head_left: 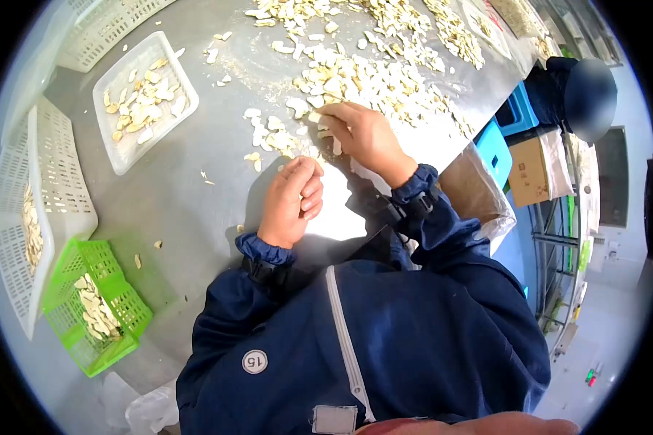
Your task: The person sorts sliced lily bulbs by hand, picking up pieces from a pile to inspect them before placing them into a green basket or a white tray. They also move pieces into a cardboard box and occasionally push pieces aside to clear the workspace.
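Observation:
Pale, yellow-edged dried slices (374, 83) lie in a broad spread on the metal table (196, 196). My right hand (366, 141) is at the near edge of this spread, with thumb and fingers pinched on a pale slice (315, 117). To its left, my left hand (292, 203) is closed, its fingers curled inward; whatever they may hold is hidden. A few loose slices (274, 134) lie just beyond the left hand. Both hands are bare below dark blue cuffs.
A white tray (109, 152) with slices stands at the left. Near it are a white perforated basket (69, 167) and a green basket (127, 297), both holding slices. To the right are a plastic-lined bin (479, 188), a cardboard box (530, 170) and another person (551, 87).

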`<control>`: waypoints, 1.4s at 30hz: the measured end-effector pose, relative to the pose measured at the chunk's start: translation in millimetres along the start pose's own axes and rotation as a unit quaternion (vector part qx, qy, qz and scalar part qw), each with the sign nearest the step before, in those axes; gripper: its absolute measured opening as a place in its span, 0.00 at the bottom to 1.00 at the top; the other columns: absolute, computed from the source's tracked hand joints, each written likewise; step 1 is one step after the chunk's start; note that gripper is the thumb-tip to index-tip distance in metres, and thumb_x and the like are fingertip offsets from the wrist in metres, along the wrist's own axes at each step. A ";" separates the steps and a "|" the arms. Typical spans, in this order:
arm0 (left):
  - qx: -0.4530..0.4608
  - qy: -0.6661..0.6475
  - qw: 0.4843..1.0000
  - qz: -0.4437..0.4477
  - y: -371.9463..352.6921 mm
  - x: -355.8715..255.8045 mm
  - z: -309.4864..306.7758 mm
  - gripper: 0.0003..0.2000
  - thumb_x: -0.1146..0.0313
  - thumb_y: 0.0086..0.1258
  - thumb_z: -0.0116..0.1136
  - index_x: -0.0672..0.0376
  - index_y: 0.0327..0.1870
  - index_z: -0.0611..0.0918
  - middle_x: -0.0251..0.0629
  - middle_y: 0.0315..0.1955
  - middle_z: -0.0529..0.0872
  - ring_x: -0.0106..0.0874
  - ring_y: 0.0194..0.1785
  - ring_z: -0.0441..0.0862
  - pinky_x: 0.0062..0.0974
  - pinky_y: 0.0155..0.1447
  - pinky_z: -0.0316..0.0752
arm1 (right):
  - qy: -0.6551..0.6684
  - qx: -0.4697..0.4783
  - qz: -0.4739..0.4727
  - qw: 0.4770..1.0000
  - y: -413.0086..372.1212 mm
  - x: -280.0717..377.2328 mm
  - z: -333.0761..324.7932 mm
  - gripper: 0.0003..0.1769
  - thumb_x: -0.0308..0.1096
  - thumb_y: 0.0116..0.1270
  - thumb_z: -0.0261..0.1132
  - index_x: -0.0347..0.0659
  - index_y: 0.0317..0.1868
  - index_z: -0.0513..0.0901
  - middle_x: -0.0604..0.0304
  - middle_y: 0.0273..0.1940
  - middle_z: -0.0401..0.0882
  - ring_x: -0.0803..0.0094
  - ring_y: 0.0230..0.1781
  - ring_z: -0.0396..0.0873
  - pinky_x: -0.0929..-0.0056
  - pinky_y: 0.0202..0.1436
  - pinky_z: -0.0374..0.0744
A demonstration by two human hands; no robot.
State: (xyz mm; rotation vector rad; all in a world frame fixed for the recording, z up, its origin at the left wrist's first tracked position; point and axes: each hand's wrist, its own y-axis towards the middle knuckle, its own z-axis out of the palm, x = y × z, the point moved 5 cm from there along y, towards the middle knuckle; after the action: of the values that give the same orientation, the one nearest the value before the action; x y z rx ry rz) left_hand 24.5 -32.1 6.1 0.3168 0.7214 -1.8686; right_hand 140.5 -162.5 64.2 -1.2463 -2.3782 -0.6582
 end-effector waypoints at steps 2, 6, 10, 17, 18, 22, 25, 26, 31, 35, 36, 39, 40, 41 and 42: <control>-0.004 -0.005 1.000 -0.001 0.6 0.3 1.2 0.13 0.59 0.89 0.51 0.53 0.39 0.74 0.20 0.25 0.65 0.12 0.23 0.61 0.14 0.24 0.57 | 0.101 0.046 0.104 0.988 -5.9 -4.2 -6.4 0.15 0.36 0.77 0.67 0.37 0.57 0.89 0.58 0.42 0.93 0.63 0.37 0.89 0.67 0.45 0.85; 0.006 -0.014 1.000 0.010 1.0 1.7 -3.0 0.13 0.56 0.89 0.49 0.55 0.45 0.77 0.22 0.28 0.69 0.15 0.26 0.66 0.16 0.26 0.61 | 0.311 0.094 0.216 0.921 -20.7 -17.5 -3.1 0.20 0.34 0.80 0.66 0.29 0.65 0.84 0.62 0.42 0.92 0.82 0.40 0.85 0.79 0.46 0.83; 0.002 -0.022 0.999 0.040 5.2 4.2 -6.8 0.20 0.50 0.90 0.43 0.59 0.62 0.78 0.32 0.41 0.80 0.26 0.42 0.81 0.23 0.37 0.75 | 0.391 0.109 0.218 0.888 -31.4 -14.6 -1.2 0.20 0.33 0.81 0.66 0.31 0.67 0.82 0.63 0.43 0.91 0.81 0.42 0.86 0.80 0.47 0.83; 0.008 -0.038 0.998 0.058 9.6 9.4 -9.3 0.23 0.50 0.90 0.45 0.61 0.66 0.76 0.36 0.47 0.85 0.31 0.46 0.85 0.27 0.45 0.80 | 0.016 0.034 -0.107 0.994 -45.4 -3.1 -25.9 0.18 0.30 0.73 0.71 0.44 0.62 0.88 0.55 0.54 0.91 0.59 0.55 0.87 0.64 0.59 0.85; 0.016 -0.030 0.998 0.054 9.9 9.8 -11.6 0.21 0.51 0.90 0.47 0.61 0.65 0.77 0.35 0.44 0.85 0.30 0.44 0.84 0.26 0.44 0.79 | 0.026 0.050 -0.103 0.993 -48.3 -7.5 -29.2 0.17 0.29 0.71 0.72 0.44 0.60 0.89 0.55 0.55 0.90 0.56 0.57 0.86 0.62 0.61 0.84; 0.012 -0.005 0.999 0.034 1.8 4.2 -4.8 0.15 0.57 0.87 0.53 0.59 0.60 0.77 0.29 0.35 0.76 0.24 0.34 0.77 0.22 0.36 0.71 | -0.048 0.024 -0.089 0.995 -55.3 -48.4 -49.5 0.13 0.24 0.68 0.69 0.45 0.51 0.92 0.55 0.57 0.90 0.53 0.58 0.85 0.57 0.62 0.84; 0.006 0.003 1.000 0.022 2.4 1.9 -1.1 0.11 0.62 0.86 0.55 0.58 0.58 0.77 0.28 0.33 0.73 0.22 0.31 0.72 0.20 0.31 0.66 | -0.091 -0.006 0.018 0.996 -37.3 -66.8 -67.0 0.12 0.30 0.73 0.69 0.45 0.54 0.91 0.52 0.58 0.89 0.51 0.56 0.87 0.58 0.63 0.82; 0.002 0.003 1.000 0.020 1.8 1.8 -1.4 0.10 0.63 0.86 0.54 0.58 0.58 0.77 0.28 0.33 0.73 0.21 0.30 0.72 0.19 0.30 0.66 | -0.085 -0.017 0.004 0.996 -27.0 -64.6 -66.0 0.13 0.33 0.74 0.69 0.46 0.56 0.90 0.52 0.59 0.88 0.51 0.58 0.86 0.58 0.63 0.83; -0.015 -0.001 1.000 0.014 0.1 0.2 0.9 0.09 0.66 0.84 0.54 0.58 0.58 0.77 0.28 0.34 0.74 0.20 0.29 0.72 0.18 0.27 0.65 | -0.178 -0.087 -0.036 0.980 32.5 -76.2 -31.8 0.23 0.50 0.78 0.67 0.50 0.66 0.85 0.49 0.67 0.83 0.49 0.67 0.80 0.54 0.68 0.81; -0.010 0.003 1.000 0.011 -0.7 -1.9 0.6 0.09 0.66 0.84 0.54 0.58 0.57 0.77 0.27 0.33 0.74 0.19 0.28 0.72 0.17 0.25 0.63 | -0.134 0.054 -0.156 0.977 41.0 -62.2 -6.6 0.25 0.51 0.76 0.70 0.53 0.68 0.86 0.45 0.72 0.78 0.46 0.69 0.80 0.53 0.71 0.80; -0.007 -0.002 1.000 0.008 -0.8 -0.9 0.5 0.09 0.66 0.84 0.55 0.58 0.57 0.77 0.27 0.33 0.74 0.19 0.28 0.72 0.16 0.25 0.63 | -0.103 0.086 -0.127 0.983 33.8 -56.2 -12.0 0.24 0.50 0.75 0.70 0.53 0.67 0.86 0.46 0.72 0.77 0.47 0.68 0.80 0.54 0.70 0.80; 0.000 -0.001 1.000 0.001 0.3 0.5 -1.7 0.08 0.66 0.84 0.55 0.57 0.56 0.77 0.27 0.33 0.74 0.19 0.27 0.71 0.16 0.24 0.62 | -0.020 0.098 -0.029 0.995 1.3 -47.6 -43.0 0.20 0.44 0.73 0.70 0.50 0.62 0.89 0.48 0.70 0.81 0.49 0.65 0.83 0.55 0.67 0.82; 0.000 -0.005 1.000 0.001 0.5 0.7 -2.8 0.08 0.66 0.85 0.55 0.57 0.56 0.77 0.27 0.32 0.74 0.18 0.27 0.71 0.16 0.24 0.62 | -0.036 0.033 -0.024 0.999 -6.8 -51.6 -53.4 0.19 0.39 0.72 0.71 0.48 0.61 0.90 0.48 0.66 0.84 0.49 0.58 0.87 0.58 0.64 0.84; 0.001 -0.009 1.000 0.001 1.0 1.6 -3.0 0.07 0.66 0.85 0.54 0.57 0.55 0.77 0.27 0.32 0.73 0.18 0.27 0.71 0.16 0.24 0.62 | -0.056 -0.002 -0.013 0.998 -15.6 -67.1 -60.7 0.17 0.38 0.72 0.71 0.47 0.60 0.90 0.48 0.63 0.86 0.49 0.55 0.87 0.58 0.61 0.84; 0.003 -0.012 1.000 0.000 1.8 2.9 -2.5 0.07 0.66 0.85 0.54 0.57 0.54 0.77 0.27 0.32 0.73 0.18 0.26 0.71 0.16 0.24 0.62 | -0.077 -0.038 -0.002 0.996 -19.5 -70.2 -68.4 0.16 0.37 0.73 0.70 0.46 0.58 0.91 0.48 0.59 0.88 0.49 0.52 0.88 0.59 0.59 0.85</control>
State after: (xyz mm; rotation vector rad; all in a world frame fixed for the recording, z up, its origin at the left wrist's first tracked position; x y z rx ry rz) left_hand 24.7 -33.1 2.1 0.2969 0.6997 -1.8712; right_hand 169.4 -257.0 79.1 -1.3699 -2.5014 -0.6823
